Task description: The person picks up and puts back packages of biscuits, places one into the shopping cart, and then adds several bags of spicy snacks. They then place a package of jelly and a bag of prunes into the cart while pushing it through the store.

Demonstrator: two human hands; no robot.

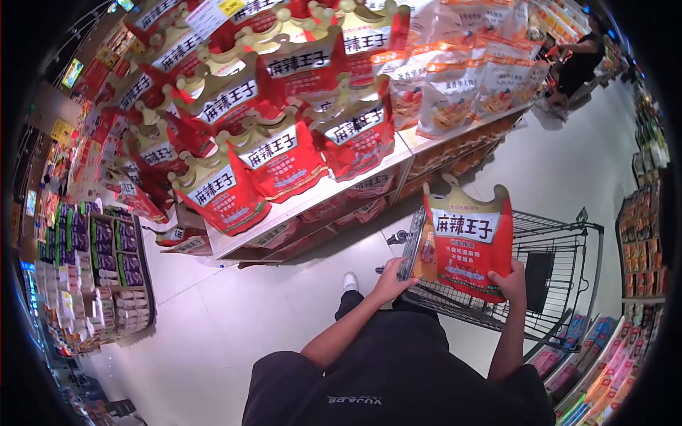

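A red snack bag with a gold crown-shaped top and large black lettering stands upright in front of me, over the shopping cart. My right hand grips its lower right edge, thumb on the front. At the bag's left side, my left hand is closed on the lower end of a clear, shiny plastic pack; the kind of goods in it is unclear. An orange-brown part shows between this pack and the red bag. The left fingertips are partly hidden.
Matching red bags stand in rows on the display shelf, beside white-and-orange bags. A stand of purple and white packs is on the left. Another person is at the far right. Shelves line the right aisle.
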